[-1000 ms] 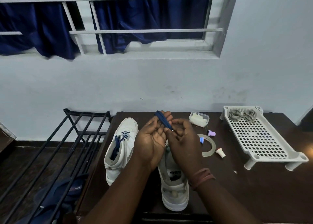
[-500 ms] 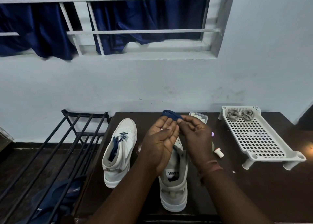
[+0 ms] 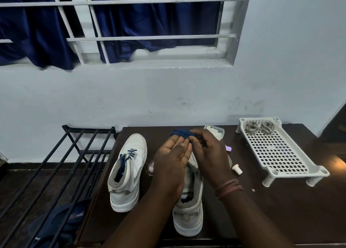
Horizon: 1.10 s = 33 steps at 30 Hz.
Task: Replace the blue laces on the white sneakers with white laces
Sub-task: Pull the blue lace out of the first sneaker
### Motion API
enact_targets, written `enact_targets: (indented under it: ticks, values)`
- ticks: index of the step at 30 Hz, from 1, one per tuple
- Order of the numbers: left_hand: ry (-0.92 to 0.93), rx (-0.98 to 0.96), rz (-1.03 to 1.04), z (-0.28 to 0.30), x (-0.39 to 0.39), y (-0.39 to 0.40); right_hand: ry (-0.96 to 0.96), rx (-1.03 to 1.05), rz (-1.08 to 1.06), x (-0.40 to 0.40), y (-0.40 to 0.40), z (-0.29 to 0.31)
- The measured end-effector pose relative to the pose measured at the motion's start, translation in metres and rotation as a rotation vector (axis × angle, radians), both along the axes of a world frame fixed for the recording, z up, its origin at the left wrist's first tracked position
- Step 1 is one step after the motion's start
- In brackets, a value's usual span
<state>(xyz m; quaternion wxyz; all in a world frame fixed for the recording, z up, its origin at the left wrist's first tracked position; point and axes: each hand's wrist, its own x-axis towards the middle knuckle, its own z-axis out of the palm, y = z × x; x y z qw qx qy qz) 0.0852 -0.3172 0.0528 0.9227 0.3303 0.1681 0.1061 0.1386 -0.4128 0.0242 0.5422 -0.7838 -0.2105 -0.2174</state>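
Together, two hands, left point(image 3: 173, 155) with straight fingers and right point(image 3: 206, 152) pinching, bunch one blue lace point(image 3: 182, 133) over two sneakers point(image 3: 129, 172) on the worktop point(image 3: 280, 210); two pale laces point(image 3: 259, 127) coil at 2 o'clock.

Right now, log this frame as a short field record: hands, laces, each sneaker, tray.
left hand: palm up, fingers straight, blue lace draped over the fingertips
right hand: fingers curled, pinching the blue lace
left sneaker: on the dark table, blue lacing partly in, loosened
right sneaker: under the hands, no lace visible in the part that shows
white tray: on the table to the right, two coiled pale laces at its far end
task stage: blue lace off one sneaker; white lacing not started
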Motion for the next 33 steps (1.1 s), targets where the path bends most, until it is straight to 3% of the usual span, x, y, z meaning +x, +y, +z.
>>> enact_targets:
  ticks: [6,11,16,26,28,33]
  values:
    - [0.081,0.181,0.093,-0.009,-0.01,-0.008,0.153,0.178,0.016,0.003,0.005,0.0]
    - [0.16,0.661,0.233,-0.018,-0.002,0.005,0.347,0.311,0.013,0.014,0.0,-0.004]
    - [0.013,0.836,-0.051,-0.014,0.018,0.019,0.5,0.408,0.146,0.01,-0.007,0.003]
    - [0.062,0.687,-0.144,-0.003,0.039,0.011,0.499,0.32,0.307,-0.004,-0.041,0.022]
    - [0.085,0.675,-0.201,0.004,0.048,0.001,0.497,0.367,0.261,-0.004,-0.049,0.024]
    - [0.237,0.414,-0.496,0.017,0.071,-0.035,0.538,0.551,0.04,0.009,-0.091,0.027]
